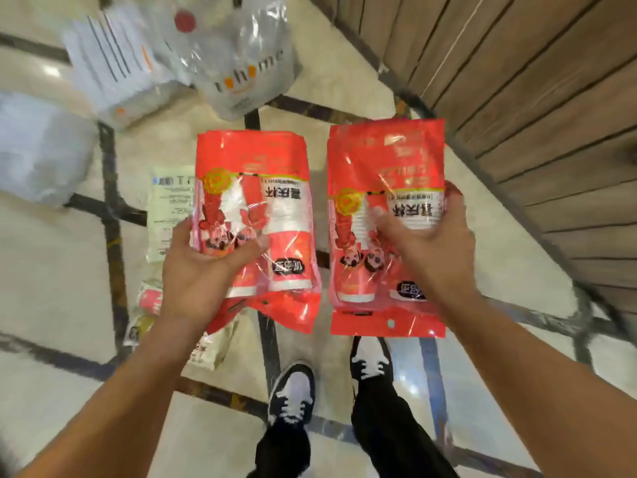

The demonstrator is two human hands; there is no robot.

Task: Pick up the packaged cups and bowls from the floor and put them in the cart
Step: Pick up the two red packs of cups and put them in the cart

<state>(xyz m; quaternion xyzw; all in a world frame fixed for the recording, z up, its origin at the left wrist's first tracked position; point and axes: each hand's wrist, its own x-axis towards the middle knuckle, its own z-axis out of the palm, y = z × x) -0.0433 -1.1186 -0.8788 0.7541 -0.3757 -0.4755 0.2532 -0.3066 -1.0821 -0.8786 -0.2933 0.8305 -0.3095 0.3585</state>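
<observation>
I hold two red plastic packs of paper cups above the tiled floor. My left hand (203, 260) grips the left red cup pack (262, 188) from below at its lower left side. My right hand (431, 239) is closed over the front of the right red cup pack (382, 157). Both packs are held flat, side by side, printed faces up. More packs lie on the floor under my left arm: a pale green pack (169, 208) and a small red-and-white pack (151, 300). No cart is recognisable in view.
A clear plastic bag with printed letters (241, 63) and white wrapped bundles (117, 63) lie on the floor at the top left. A wooden slatted wall (537, 98) fills the right side. My two feet in dark sneakers (293, 395) stand below the packs.
</observation>
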